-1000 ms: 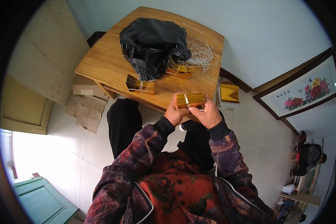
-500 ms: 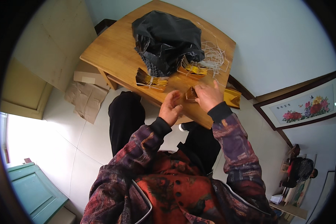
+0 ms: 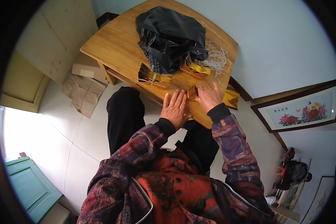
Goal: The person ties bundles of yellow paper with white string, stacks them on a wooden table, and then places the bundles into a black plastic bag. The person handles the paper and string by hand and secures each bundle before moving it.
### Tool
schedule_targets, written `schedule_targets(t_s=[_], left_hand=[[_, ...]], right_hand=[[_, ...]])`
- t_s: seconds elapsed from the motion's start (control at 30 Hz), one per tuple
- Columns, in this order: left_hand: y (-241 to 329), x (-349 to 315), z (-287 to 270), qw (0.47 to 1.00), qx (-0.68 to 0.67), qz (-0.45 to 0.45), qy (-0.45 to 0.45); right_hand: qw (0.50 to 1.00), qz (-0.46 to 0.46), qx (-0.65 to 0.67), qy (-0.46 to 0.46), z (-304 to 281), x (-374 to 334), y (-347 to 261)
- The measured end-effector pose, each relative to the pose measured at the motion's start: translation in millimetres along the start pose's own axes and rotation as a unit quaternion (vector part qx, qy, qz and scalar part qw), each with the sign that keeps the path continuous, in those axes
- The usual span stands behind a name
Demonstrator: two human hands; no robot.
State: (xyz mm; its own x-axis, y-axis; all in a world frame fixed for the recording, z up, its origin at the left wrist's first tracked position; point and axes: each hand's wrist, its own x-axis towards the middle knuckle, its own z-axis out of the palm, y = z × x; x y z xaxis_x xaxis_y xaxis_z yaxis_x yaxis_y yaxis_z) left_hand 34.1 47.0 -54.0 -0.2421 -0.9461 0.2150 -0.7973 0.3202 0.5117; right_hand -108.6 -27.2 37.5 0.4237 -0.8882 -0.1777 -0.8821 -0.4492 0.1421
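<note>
My left hand (image 3: 174,109) lies flat at the table's near edge. Its fingers are stretched out, and the fingertips reach the left side of a small stack of gold-brown folded paper pieces (image 3: 192,92). Against the right side of that stack, my right hand (image 3: 210,98) is closed, gripping it low on the tabletop. Two larger bundles stand just beyond: a left bundle of gold paper pieces (image 3: 155,79) tied with a pale strip, and a right bundle (image 3: 196,69), also banded.
A black plastic bag (image 3: 171,35) covers the middle of the wooden table (image 3: 112,44). Loose pale strips (image 3: 217,56) lie tangled to its right. A yellow packet (image 3: 230,98) shows past the right edge. Brown cardboard (image 3: 84,93) lies on the floor at left.
My left hand has gone from curled and raised to flat, with fingers extended toward the small stack. My right hand stays at the stack. The view has shifted slightly.
</note>
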Motion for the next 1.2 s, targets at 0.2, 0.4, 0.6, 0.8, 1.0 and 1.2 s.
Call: schedule_targets(t_s=[0.2, 0.4, 0.6, 0.8, 1.0, 1.2], left_hand=[[-2.7, 1.1, -10.3, 0.999, -0.026, 0.003, -0.027], [-13.7, 16.9, -14.0, 0.982, -0.190, -0.015, 0.003], [-1.2, 51.4, -5.3, 0.900, -0.434, -0.017, 0.040], [-3.0, 55.8, -2.3, 0.874, -0.483, -0.060, -0.011], [-14.6, 53.4, -26.9, 0.841, -0.515, -0.103, -0.129], [-9.8, 11.3, -66.3, 0.632, -0.718, -0.184, -0.227]], right_hand=[[0.994, -0.018, 0.065, 0.089, -11.0, -10.2, 11.7], [0.832, 0.135, 0.497, 0.208, 23.4, -53.1, 59.5], [0.784, 0.108, 0.572, 0.217, 84.2, -46.9, 47.3], [0.661, 0.036, 0.724, 0.195, 77.4, -39.0, 35.5], [0.697, 0.049, 0.698, 0.156, 63.3, -57.4, 35.9], [0.502, 0.063, 0.860, 0.073, 42.0, -94.3, 9.4]])
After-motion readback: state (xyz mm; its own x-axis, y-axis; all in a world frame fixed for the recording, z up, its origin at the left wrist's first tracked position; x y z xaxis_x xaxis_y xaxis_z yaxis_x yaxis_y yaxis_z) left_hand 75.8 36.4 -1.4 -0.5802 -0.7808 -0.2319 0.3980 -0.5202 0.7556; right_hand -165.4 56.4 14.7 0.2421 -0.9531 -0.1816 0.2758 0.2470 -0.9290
